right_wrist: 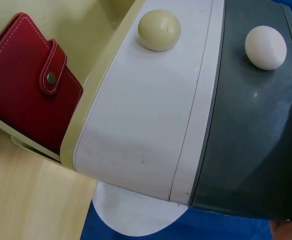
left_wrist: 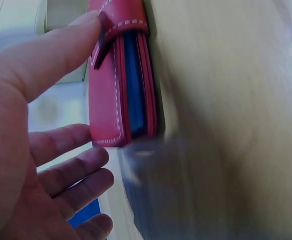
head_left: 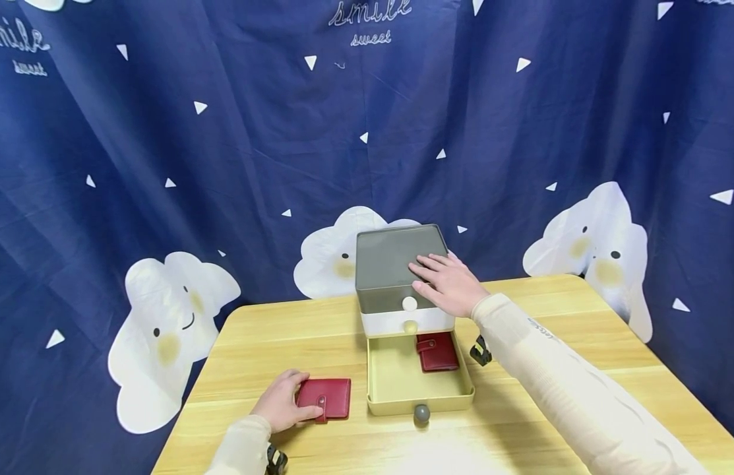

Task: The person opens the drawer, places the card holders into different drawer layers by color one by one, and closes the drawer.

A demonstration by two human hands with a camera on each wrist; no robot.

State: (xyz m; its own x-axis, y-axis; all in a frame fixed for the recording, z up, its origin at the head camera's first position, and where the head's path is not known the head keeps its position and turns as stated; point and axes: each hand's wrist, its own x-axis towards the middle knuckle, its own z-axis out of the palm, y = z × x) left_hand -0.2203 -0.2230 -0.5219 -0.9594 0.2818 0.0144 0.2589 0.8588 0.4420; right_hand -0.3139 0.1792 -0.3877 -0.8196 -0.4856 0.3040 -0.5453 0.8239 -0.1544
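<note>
A red wallet [head_left: 337, 394] with a snap strap lies on the table left of the open drawer. My left hand [head_left: 283, 400] holds its left end, thumb on the strap and fingers around the far corner. In the left wrist view, blue layers show inside the red wallet [left_wrist: 105, 100]. My right hand [head_left: 450, 285] rests with spread fingers on the grey top of a small drawer box [head_left: 390, 257]. The box's bottom drawer [head_left: 393, 376] is pulled out. A second, darker red wallet [head_left: 440, 353] lies in its back right corner; its strap shows in the right wrist view.
Above the pulled-out drawer, the white middle drawer [right_wrist: 140, 105] and grey top drawer [right_wrist: 246, 135] are closed, each with a round knob. The wooden table [head_left: 272, 336] runs back to a blue curtain [head_left: 254, 165] with white clouds. A grey knob [head_left: 422, 413] juts forward.
</note>
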